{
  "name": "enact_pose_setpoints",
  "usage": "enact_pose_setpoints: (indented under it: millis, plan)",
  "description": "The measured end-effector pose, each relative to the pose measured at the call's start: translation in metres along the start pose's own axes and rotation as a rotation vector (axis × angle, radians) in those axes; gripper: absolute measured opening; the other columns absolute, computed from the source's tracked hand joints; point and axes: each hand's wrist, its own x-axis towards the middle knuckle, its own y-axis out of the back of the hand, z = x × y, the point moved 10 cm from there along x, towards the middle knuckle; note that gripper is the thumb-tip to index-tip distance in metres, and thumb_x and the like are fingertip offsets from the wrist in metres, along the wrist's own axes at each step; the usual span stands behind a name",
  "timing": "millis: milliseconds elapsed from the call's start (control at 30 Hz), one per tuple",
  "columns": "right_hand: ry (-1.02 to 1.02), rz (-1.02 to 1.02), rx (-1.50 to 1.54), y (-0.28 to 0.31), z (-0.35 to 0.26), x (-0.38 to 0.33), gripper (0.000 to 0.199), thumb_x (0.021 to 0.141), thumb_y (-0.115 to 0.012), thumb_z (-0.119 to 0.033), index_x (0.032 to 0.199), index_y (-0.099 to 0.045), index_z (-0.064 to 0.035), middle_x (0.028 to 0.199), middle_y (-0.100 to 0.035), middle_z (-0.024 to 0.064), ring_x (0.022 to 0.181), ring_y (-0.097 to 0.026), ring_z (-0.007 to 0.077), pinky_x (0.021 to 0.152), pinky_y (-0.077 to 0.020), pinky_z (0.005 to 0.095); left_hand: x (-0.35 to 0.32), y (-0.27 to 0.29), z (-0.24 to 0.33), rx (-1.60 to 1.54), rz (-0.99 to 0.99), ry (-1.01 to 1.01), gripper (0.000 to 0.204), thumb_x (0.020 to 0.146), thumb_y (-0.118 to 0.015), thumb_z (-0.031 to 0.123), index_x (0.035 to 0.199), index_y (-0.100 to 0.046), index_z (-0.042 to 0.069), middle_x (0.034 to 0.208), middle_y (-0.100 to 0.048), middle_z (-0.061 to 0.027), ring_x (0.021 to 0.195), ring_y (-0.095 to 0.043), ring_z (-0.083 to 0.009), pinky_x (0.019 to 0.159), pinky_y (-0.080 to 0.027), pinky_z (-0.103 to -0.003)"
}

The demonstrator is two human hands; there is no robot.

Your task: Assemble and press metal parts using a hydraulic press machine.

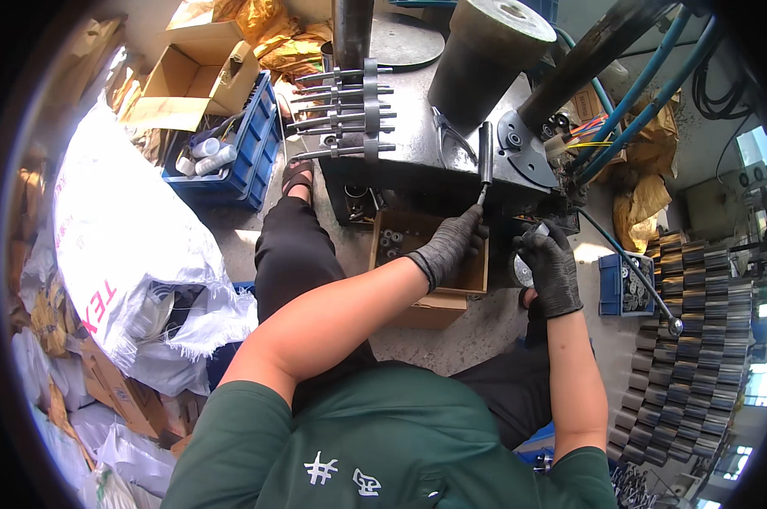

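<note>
My left hand (456,244), in a dark grey work glove, is closed around the thin lower end of a metal rod with a thicker black sleeve (486,157). The rod points up and away, in front of the machine's table edge. My right hand (549,265), gloved likewise, is raised to the right with its fingers curled together. A small pale piece (542,229) shows at its fingertips, too small to name. Beside that palm is a round shiny metal part (522,271), partly covered by the glove; I cannot tell if the hand holds it.
On the metal machine table (392,182) stand a row of rods in a rack (370,110) and a large grey cylinder (489,64). Below is an open box (430,222) with small round parts. Blue crates (260,161), a white sack (137,229) and stacked metal cylinders (688,339) flank me.
</note>
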Motion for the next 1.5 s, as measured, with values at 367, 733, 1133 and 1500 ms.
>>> enact_pose_setpoints:
  millis: [367,733,1133,1500]
  plan:
    - [0.654,-0.16,-0.782,-0.131,-0.19,0.032,0.051,0.085,-0.079,-0.006,0.131,-0.058,-0.0015,0.107,-0.064,0.0039,0.097,-0.064,0.0136,0.089,-0.053,0.0279,0.03,-0.029,-0.005,-0.387,-0.183,0.071,0.022,0.098,-0.051,0.018,0.119,-0.051,0.011,0.09,-0.068,-0.0132,0.075,-0.07,-0.0264,0.06,-0.059,-0.036]
    - [0.905,-0.067,-1.351,-0.274,-0.271,0.126,0.057,0.087,-0.079,-0.037,0.128,-0.064,-0.0011,0.113,-0.073,0.0167,0.102,-0.071,0.0226,0.092,-0.0543,0.0328,0.035,-0.028,0.032,-0.26,-0.183,-0.126,0.045,0.097,-0.051,0.003,0.14,-0.041,0.014,0.1,-0.065,-0.019,0.075,-0.071,-0.0277,0.058,-0.061,-0.037]
    - [1.227,-0.276,-1.629,-0.265,-0.271,0.044,0.027,0.089,-0.069,-0.022,0.109,-0.068,-0.0028,0.1,-0.07,0.0185,0.1,-0.067,0.0357,0.091,-0.0527,0.0431,0.054,-0.017,0.052,0.177,-0.184,-0.358,0.033,0.085,-0.069,0.001,0.117,-0.063,0.0,0.097,-0.065,-0.0088,0.086,-0.067,-0.02,0.078,-0.057,-0.033]
    - [0.787,-0.262,-2.202,-0.056,-0.256,-0.124,0.022,0.083,-0.07,-0.028,0.087,-0.07,-0.0067,0.086,-0.067,0.0165,0.092,-0.064,0.0337,0.101,-0.0411,0.0472,-0.011,-0.022,0.063,0.395,-0.201,-0.383,0.048,0.087,-0.074,0.011,0.131,-0.057,0.002,0.108,-0.068,-0.0098,0.101,-0.066,-0.0184,0.092,-0.055,-0.032]
